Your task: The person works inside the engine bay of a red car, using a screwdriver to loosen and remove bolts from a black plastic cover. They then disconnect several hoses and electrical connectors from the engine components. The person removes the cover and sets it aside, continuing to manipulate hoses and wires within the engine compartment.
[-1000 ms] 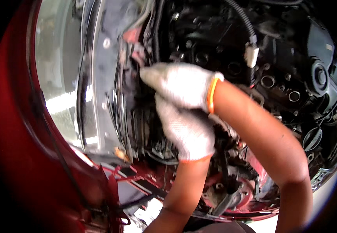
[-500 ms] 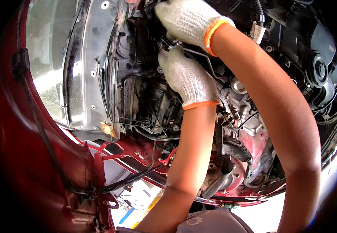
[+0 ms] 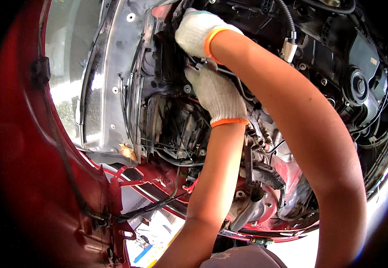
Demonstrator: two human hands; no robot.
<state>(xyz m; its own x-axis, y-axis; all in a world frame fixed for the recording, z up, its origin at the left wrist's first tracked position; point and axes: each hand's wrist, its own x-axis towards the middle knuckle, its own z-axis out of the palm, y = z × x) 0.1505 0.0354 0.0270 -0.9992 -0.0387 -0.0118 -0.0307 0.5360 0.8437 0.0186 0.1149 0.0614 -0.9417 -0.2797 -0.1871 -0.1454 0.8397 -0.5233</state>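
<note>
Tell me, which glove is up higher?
The right glove is higher, near the picture's top edge, its arm coming in from the right. The left glove sits just below it, its forearm rising straight from the bottom.

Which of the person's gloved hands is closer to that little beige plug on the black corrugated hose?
The right hand, up at the top just left of the beige plug. The left hand sits lower and further left, deeper among the engine parts.
</note>
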